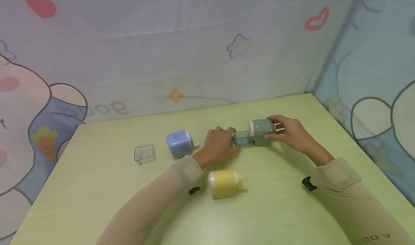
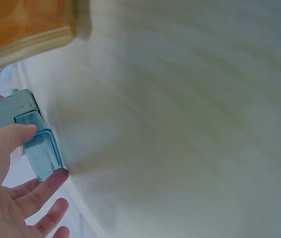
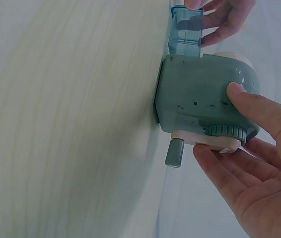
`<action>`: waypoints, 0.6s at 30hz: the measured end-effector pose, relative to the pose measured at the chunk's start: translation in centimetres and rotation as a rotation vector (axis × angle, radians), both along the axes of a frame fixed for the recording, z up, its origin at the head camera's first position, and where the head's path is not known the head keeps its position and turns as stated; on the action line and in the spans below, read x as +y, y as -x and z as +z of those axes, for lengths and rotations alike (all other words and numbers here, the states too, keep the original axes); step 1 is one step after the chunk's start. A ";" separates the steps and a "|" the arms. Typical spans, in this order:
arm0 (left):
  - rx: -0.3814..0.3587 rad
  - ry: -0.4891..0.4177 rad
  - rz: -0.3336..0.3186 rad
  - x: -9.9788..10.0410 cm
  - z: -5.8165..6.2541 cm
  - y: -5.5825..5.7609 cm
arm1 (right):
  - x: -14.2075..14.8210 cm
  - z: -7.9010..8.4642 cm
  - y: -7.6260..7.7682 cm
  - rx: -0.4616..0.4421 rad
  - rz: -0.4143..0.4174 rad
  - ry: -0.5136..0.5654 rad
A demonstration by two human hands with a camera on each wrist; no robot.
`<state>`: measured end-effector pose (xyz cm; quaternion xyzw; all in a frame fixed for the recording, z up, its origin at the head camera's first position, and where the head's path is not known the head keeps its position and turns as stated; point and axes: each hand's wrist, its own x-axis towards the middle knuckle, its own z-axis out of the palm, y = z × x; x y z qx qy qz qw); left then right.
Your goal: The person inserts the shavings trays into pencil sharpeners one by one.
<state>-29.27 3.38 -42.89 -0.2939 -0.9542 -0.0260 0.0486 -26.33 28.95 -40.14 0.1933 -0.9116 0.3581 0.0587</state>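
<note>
My right hand [image 1: 293, 135] grips a green crank pencil sharpener [image 1: 262, 128] at its handle end, thumb on the body and fingers under the crank [image 3: 174, 152]. The sharpener stands on the table, its crank side turned right. A see-through bluish shavings drawer [image 1: 242, 138] sticks out of its other side, partly inside the body. With my left hand [image 1: 218, 144] I pinch that drawer; in the left wrist view the thumb lies on one face and a fingertip [image 2: 60, 174] at its outer end.
A blue pencil sharpener [image 1: 179, 144] stands left of my left hand. Further left lies a loose clear drawer [image 1: 144, 154]. A yellow pencil sharpener [image 1: 223, 184] is nearer, beside my left forearm. Behind the table [image 1: 275, 216] hangs a printed cloth [image 1: 146, 57].
</note>
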 end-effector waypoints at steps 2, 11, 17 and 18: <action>-0.005 -0.005 0.000 0.0 0.0 0.0 | 0.0 0.0 0.0 0.003 0.000 0.000; 0.018 -0.005 -0.008 0.1 -0.2 0.1 | 0.0 0.1 0.0 0.007 -0.002 0.003; 0.021 -0.001 -0.011 0.2 -0.3 0.2 | 0.0 0.0 0.0 0.013 -0.003 0.010; 0.021 -0.001 -0.011 0.2 -0.3 0.3 | 0.0 0.0 -0.1 0.013 -0.003 0.013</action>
